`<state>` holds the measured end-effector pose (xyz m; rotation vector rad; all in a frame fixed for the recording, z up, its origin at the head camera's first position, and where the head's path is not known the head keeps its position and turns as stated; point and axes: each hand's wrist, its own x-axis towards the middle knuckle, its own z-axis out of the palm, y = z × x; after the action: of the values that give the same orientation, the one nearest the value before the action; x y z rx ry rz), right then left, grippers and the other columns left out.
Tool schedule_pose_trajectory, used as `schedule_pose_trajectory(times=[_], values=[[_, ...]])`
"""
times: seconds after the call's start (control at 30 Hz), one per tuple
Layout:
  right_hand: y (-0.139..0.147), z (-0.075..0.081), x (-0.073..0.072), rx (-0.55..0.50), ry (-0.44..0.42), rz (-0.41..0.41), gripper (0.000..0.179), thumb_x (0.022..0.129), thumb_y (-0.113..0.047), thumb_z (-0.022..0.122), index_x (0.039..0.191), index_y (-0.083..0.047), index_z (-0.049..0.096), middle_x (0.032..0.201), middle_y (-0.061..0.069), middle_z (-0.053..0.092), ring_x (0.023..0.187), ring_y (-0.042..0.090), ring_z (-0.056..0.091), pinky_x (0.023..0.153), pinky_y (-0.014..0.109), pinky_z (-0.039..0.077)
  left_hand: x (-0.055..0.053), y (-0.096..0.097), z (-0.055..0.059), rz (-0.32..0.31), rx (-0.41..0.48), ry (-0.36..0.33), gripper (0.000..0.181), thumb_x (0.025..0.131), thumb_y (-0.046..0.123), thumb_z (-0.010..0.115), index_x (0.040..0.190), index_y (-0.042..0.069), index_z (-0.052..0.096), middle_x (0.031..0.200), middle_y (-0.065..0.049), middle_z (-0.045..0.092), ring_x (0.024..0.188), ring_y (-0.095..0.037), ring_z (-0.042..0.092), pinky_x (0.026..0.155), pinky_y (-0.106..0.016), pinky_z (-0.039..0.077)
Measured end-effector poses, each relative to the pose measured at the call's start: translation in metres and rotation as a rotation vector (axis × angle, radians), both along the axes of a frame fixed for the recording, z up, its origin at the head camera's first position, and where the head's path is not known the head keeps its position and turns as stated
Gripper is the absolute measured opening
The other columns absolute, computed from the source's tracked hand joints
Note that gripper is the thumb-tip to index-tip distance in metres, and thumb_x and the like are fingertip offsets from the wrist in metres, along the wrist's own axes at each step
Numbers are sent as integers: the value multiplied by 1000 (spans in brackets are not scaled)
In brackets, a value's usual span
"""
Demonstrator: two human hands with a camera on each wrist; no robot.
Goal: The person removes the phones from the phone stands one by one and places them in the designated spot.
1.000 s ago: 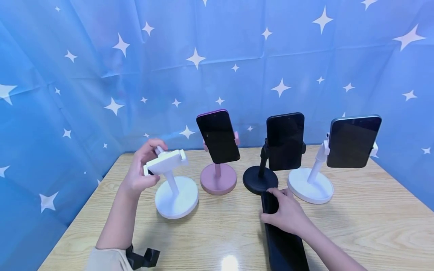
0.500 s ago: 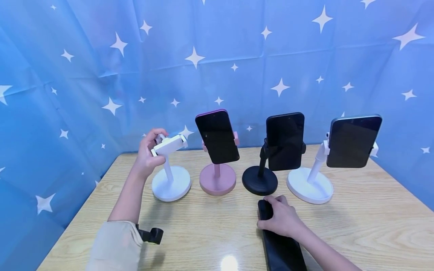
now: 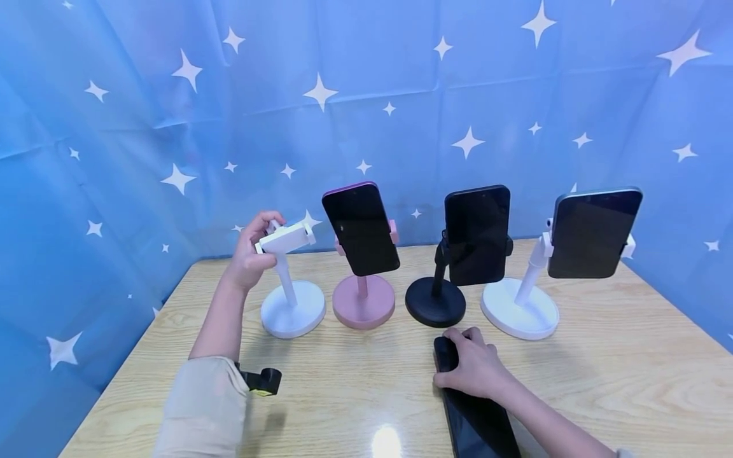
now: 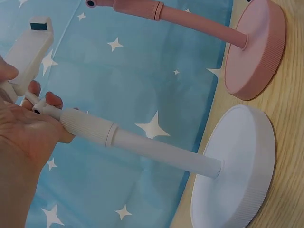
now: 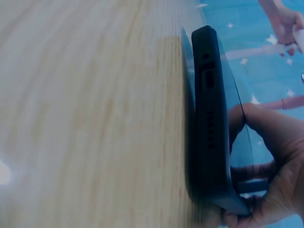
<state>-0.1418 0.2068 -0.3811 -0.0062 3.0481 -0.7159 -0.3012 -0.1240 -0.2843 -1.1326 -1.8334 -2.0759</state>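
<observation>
My left hand (image 3: 247,259) grips the clamp head (image 3: 285,240) of a white phone stand (image 3: 293,310), thumb in front and fingers round behind. In the left wrist view, its white post (image 4: 161,152) slants down to a round base (image 4: 232,175). That clamp has no phone in it. At the front right, a black smartphone (image 3: 480,423) lies on the table, screen up. My right hand (image 3: 478,371) holds its far end, thumb on one long side and fingers at the other. In the right wrist view, the phone's bottom edge (image 5: 207,126) shows a charging port.
A pink stand (image 3: 363,304) with a tilted phone (image 3: 362,230) is right of the white one. Farther right, a black stand (image 3: 435,303) and another white stand (image 3: 520,310) each hold a phone. A blue star-printed curtain (image 3: 275,133) hangs behind the table (image 3: 321,394).
My left hand has moved the white stand back, into line with the others. My right hand has drawn the lying phone slightly toward me. Over the last half second both hands are nearly still.
</observation>
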Motion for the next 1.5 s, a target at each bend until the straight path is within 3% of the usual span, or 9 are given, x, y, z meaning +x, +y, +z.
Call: schedule_pose_trajectory(times=[0.3, 0.63, 0.9, 1.1, 1.33, 1.5], values=[[-4, -1, 0, 25, -48, -15, 75, 59, -34, 74, 122, -4, 47, 112, 26, 40, 85, 41, 43, 68, 47, 39, -1, -6, 1, -92, 6, -41, 67, 47, -18, 33, 98, 18, 57, 85, 0, 48, 68, -12, 43, 55, -25, 35], [-8, -7, 3, 119, -6, -14, 73, 64, -38, 71, 121, 3, 48, 112, 30, 40, 87, 44, 40, 71, 49, 37, -2, -13, -3, -148, -21, -98, 83, 50, -17, 31, 123, 19, 51, 122, -3, 49, 103, -15, 50, 73, -24, 42], [-9, -6, 1, 213, -15, -7, 72, 67, -44, 68, 121, -1, 49, 110, 26, 43, 90, 46, 38, 61, 52, 40, -2, -14, -5, -120, -49, -136, 88, 54, -16, 33, 139, 7, 32, 130, 2, 42, 117, -15, 42, 82, -25, 40], [-9, -5, 2, 243, -27, 1, 72, 69, -48, 66, 121, -2, 49, 110, 24, 44, 91, 44, 38, 62, 52, 38, 0, -11, -5, -73, -56, -177, 87, 59, -16, 33, 143, 7, 23, 135, -1, 36, 119, -16, 38, 83, -27, 37], [-8, -4, 1, 271, -37, 7, 71, 71, -47, 66, 122, -2, 49, 113, 25, 44, 94, 44, 39, 65, 53, 40, 7, -4, -3, -23, -25, -244, 86, 65, -12, 35, 145, 11, 15, 149, -2, 16, 126, -15, 22, 98, -33, 21], [-7, -3, -1, 300, -50, 39, 75, 72, -55, 63, 123, -1, 49, 115, 27, 43, 96, 46, 39, 66, 54, 41, 11, -1, -2, -8, 19, -260, 82, 68, -12, 38, 144, 9, 15, 150, -2, 13, 134, -16, 10, 105, -40, 9]])
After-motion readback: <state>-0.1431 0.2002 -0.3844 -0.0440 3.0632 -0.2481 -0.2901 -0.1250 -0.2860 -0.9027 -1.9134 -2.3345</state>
